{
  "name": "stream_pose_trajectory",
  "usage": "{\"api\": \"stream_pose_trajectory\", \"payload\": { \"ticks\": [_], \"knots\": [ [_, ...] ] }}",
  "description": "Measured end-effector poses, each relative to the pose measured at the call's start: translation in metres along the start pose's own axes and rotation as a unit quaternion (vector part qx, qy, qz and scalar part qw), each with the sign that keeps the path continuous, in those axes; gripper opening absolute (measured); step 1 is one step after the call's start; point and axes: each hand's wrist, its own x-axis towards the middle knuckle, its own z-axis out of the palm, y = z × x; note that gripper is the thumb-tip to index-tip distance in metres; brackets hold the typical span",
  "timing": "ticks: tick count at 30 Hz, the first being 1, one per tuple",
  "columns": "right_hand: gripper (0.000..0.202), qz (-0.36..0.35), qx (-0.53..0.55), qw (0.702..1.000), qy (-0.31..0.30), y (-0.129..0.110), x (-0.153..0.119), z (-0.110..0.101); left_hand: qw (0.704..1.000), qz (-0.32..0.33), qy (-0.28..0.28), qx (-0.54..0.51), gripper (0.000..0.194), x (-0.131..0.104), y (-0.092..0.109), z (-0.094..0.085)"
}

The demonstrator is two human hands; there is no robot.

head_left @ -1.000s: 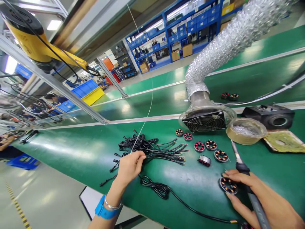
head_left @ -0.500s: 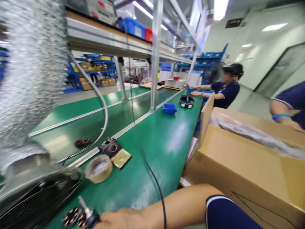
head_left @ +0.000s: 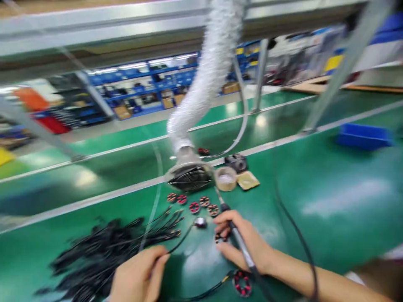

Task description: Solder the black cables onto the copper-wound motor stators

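My left hand [head_left: 140, 274] is closed in a pinch on a thin black cable [head_left: 181, 242]. The cable runs to a small shiny round piece [head_left: 200, 222] on the green bench. In my right hand [head_left: 248, 241] is a soldering iron [head_left: 241, 240], its metal tip pointing up and left. A small ring-shaped motor stator [head_left: 221, 238] also shows at the fingers of this hand, seemingly held between them. Several copper and red wound stators [head_left: 194, 207] lie ahead of my hands. Another red stator [head_left: 242, 283] with a black cable lies below my right wrist.
A heap of black cables [head_left: 110, 247] covers the bench at left. Ahead stands a fume extractor hood [head_left: 190, 176] on a silver duct [head_left: 201, 79]. Beside it are a tape roll [head_left: 225, 179] and a yellowish sponge tray [head_left: 248, 180]. A blue bin [head_left: 364, 136] sits right.
My view has turned left from the bench's far end and co-workers to the work spot. My left hand with the cable has come into view; the soldering iron now appears mid-view in my right hand.
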Motion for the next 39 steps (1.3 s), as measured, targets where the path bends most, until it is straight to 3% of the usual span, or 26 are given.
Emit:
{"api": "stream_pose_trajectory", "payload": {
  "ticks": [4,12,17,21,23,26,28,30,32,34,39],
  "knots": [
    [0.023,0.087,0.053,0.994,-0.024,-0.001,0.01,0.003,0.997,-0.026,-0.071,0.007,0.009,-0.007,0.002,0.003],
    [0.025,0.148,0.049,0.987,0.035,0.007,0.026,0.012,0.998,0.012,-0.068,-0.015,0.01,-0.016,0.004,0.009],
    [0.024,0.121,0.106,0.986,0.031,0.008,0.027,0.016,0.995,-0.019,-0.096,-0.017,0.008,-0.017,0.002,0.006],
    [0.026,0.049,0.1,0.993,0.038,0.006,0.023,0.019,0.99,-0.063,-0.087,-0.091,0.018,0.015,0.026,0.007],
    [0.028,0.012,0.098,0.994,0.056,0.006,0.021,0.022,0.978,-0.087,-0.114,-0.149,0.022,0.038,0.04,0.011],
    [0.031,-0.024,0.099,0.99,0.093,0.007,0.018,0.024,0.927,-0.14,-0.211,-0.278,0.033,0.065,0.05,0.023],
    [0.029,-0.035,0.092,0.989,0.111,0.006,0.017,0.025,0.853,-0.184,-0.28,-0.4,0.044,0.073,0.047,0.035],
    [0.026,-0.043,0.081,0.988,0.123,0.004,0.017,0.025,0.756,-0.232,-0.335,-0.512,0.048,0.073,0.041,0.048],
    [0.024,-0.048,0.068,0.988,0.132,0.003,0.018,0.023,0.698,-0.262,-0.343,-0.571,0.047,0.071,0.036,0.059],
    [0.027,-0.041,0.055,0.988,0.139,0.002,0.018,0.02,0.706,-0.266,-0.304,-0.582,0.044,0.067,0.035,0.065],
    [0.036,0.01,0.06,0.992,0.11,0.003,0.015,0.015,0.785,-0.248,-0.228,-0.52,0.041,0.06,0.044,0.064]
  ]
}}
